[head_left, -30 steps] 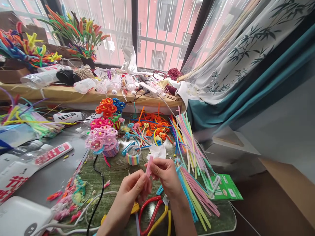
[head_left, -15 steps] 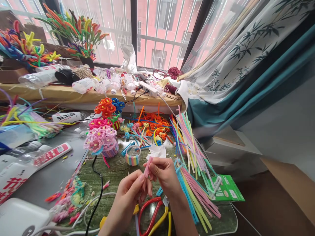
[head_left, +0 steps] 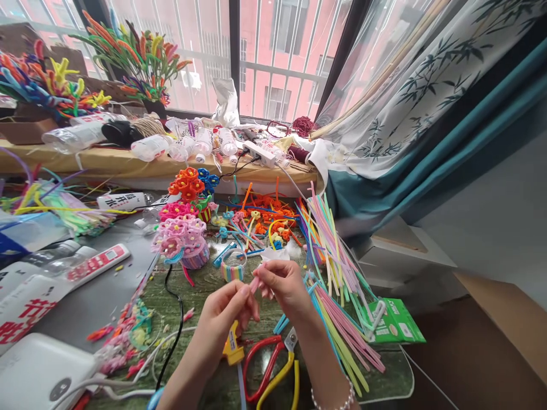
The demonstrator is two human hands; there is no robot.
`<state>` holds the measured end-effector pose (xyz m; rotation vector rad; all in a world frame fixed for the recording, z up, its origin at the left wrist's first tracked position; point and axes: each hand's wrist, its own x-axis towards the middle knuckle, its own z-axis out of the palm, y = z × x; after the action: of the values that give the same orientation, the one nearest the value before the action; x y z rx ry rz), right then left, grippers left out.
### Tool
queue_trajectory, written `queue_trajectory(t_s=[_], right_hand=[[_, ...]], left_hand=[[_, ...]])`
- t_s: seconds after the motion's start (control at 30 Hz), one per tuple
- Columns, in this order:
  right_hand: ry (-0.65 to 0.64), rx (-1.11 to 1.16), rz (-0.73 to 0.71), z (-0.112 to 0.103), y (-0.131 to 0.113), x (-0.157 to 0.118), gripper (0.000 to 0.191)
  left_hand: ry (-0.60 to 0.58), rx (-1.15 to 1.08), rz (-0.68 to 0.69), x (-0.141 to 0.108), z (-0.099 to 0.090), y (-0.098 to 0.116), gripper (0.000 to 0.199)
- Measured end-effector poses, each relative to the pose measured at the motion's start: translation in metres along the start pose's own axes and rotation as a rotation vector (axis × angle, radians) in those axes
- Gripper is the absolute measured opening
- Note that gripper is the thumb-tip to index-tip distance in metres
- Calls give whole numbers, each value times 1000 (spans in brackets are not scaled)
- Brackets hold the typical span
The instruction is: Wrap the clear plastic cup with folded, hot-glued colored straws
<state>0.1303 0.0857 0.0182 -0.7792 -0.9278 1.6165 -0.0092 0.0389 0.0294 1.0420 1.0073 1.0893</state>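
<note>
Between the fingertips of both hands is a short pink pipe cleaner piece (head_left: 255, 284), mostly covered by the fingers. My left hand (head_left: 222, 310) pinches its lower end, while my right hand (head_left: 284, 287), with a beaded bracelet at the wrist, pinches the upper end. Just beyond the hands stands a clear cup section banded with pastel stripes (head_left: 232, 273), beside a crumpled white tissue (head_left: 273, 254). Below them lie scissors (head_left: 264, 370) with red and yellow handles. A yellow tool that looks like a glue gun (head_left: 233, 347) is partly hidden by my left forearm.
Pipe cleaner flowers in a pot (head_left: 179, 236) stand at the left. Bundles of pastel pipe cleaners (head_left: 348, 341) and a green packet (head_left: 397, 322) lie right. A black cable (head_left: 179, 302), plastic bottles (head_left: 25, 313) and a white device (head_left: 43, 370) occupy the left side.
Both hands still hold the pink piece, now lower and more covered by the fingers. The view has shifted slightly, showing more of the yellow tool and the right wrist's bracelet.
</note>
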Motion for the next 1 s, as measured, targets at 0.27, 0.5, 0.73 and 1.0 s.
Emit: queue_trajectory(t_s=[0.27,0.5,0.73,1.0], right_hand=[[128,39,-148,-1,13,19,24],[166,53,-182,-6,32,27,23],[196,83,-161,-9,47,28,24],[218,54,-151,-9,51,23,23]], left_hand=[[206,856,592,20,-11,6,15],[149,1582,780,35,-16,-2,17],[51,1816,884,39,-32,-3,14],[-10,1822,1018,38,-46,-10,31]])
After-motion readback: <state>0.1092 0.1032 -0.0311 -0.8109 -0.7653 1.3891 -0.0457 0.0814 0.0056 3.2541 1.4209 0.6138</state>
